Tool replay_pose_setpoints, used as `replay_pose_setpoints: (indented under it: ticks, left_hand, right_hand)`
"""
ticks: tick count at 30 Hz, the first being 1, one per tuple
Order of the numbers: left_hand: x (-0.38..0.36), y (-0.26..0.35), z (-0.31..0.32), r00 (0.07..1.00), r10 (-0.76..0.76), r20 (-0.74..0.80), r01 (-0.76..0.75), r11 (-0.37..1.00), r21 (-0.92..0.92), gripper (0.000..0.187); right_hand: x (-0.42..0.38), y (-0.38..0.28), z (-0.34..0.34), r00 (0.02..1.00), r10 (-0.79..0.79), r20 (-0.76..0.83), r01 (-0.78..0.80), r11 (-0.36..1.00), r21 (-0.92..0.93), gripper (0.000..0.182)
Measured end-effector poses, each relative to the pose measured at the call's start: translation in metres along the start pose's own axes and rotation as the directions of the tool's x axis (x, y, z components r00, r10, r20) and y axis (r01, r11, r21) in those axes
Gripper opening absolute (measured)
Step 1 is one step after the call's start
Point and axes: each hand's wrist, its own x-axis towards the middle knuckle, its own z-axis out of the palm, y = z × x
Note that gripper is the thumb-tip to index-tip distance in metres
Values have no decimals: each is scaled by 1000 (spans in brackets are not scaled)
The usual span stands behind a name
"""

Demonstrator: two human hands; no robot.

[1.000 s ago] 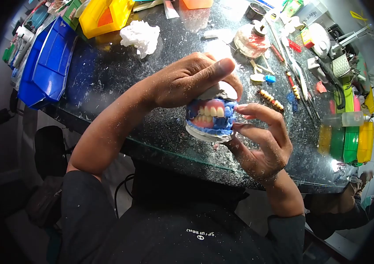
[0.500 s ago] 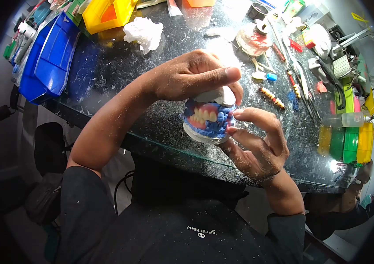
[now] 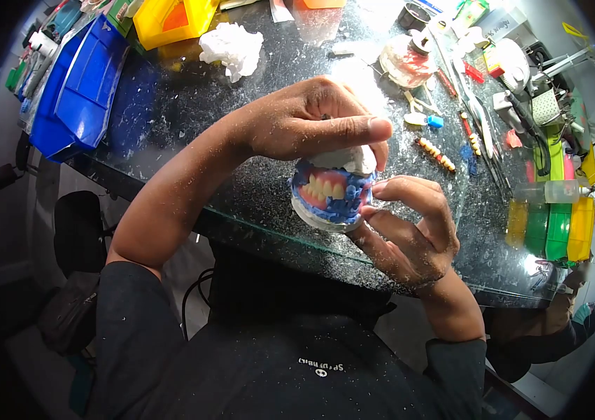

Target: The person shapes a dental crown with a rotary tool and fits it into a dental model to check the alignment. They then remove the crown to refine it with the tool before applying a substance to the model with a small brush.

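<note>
A dental model (image 3: 326, 217), with white plaster above and below, sits just over the bench's front edge. Between its plaster halves are cream teeth in pink gum and blue wax (image 3: 343, 206), with a gap in the tooth row on the right side. My left hand (image 3: 318, 122) arches over the upper plaster and grips it from the top, thumb stretched along it; some of its fingers are hidden behind. At the model's right side, fingertips of my right hand (image 3: 416, 227) press on the blue wax, while another finger reaches under the lower plaster.
Beyond my hands lie crumpled white tissue (image 3: 233, 51), a second dental model (image 3: 407, 61), and strips of teeth (image 3: 436, 154). A blue bin (image 3: 77, 91) stands left, a yellow bin (image 3: 175, 21) at the back. Tools and colored bins (image 3: 558, 231) line the right. White dust coats the dark bench.
The model tilts slightly, and my left hand has shifted a little to the right over it. My right fingers stay at its right side.
</note>
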Motion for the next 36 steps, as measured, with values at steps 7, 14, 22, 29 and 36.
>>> replay_pose_setpoints:
  ticks: [7,14,22,29,36]
  left_hand:
    - [-8,17,7,776,-406,-483,315,913,-261,69]
    - [-35,27,57,537,-271,-799,127,962,-241,69]
    - [-36,36,95,489,-342,-802,-187,857,-480,71]
    - [-38,34,96,496,-339,-799,-187,857,-480,73]
    - [-39,33,95,508,-338,-792,-221,838,-499,74]
  right_hand:
    - [6,36,-16,978,207,35,-203,976,-84,21]
    - [15,27,-34,904,426,5,-425,900,103,15]
    - [29,-24,36,898,402,-181,-326,882,340,27]
    - [30,-25,54,837,509,-199,-352,781,516,21]
    - [30,-23,56,827,524,-206,-352,767,536,20]
